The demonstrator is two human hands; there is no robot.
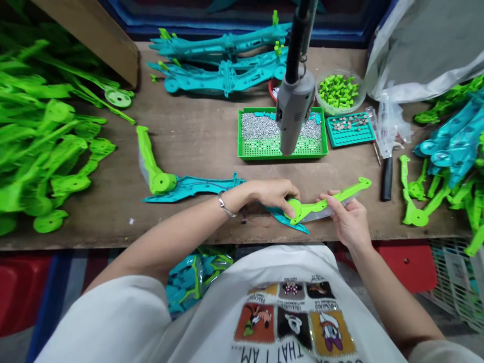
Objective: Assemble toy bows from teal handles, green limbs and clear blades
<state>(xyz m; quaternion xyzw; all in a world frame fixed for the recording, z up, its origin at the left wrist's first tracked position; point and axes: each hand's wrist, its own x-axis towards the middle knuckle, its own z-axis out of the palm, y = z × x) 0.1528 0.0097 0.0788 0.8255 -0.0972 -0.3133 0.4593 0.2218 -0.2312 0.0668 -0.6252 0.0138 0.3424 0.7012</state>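
Observation:
A long teal plastic body part (pixel 204 184) lies along the front of the table. At its left end a bent green plastic arm (pixel 150 161) with a round hub stands on it. At the right end a second green plastic arm (pixel 346 193), with a greyish translucent strip below it, has its round hub over the teal part. My left hand (pixel 276 194) is closed on that hub, thumb bent against it. With thumb and fingers my right hand (pixel 350 219) pinches the same arm around its middle. Dark thin wires show below my left wrist, partly hidden by it.
A grey electric screwdriver (pixel 297 111) hangs above a green tray (pixel 283 154) of screws. Behind are a bowl of small green pieces (pixel 338 92), a teal tray (pixel 351 135) of small discs and assembled teal bodies (pixel 223 75). A black-handled hammer (pixel 386 179) and green parts (pixel 49 151) flank the workspace.

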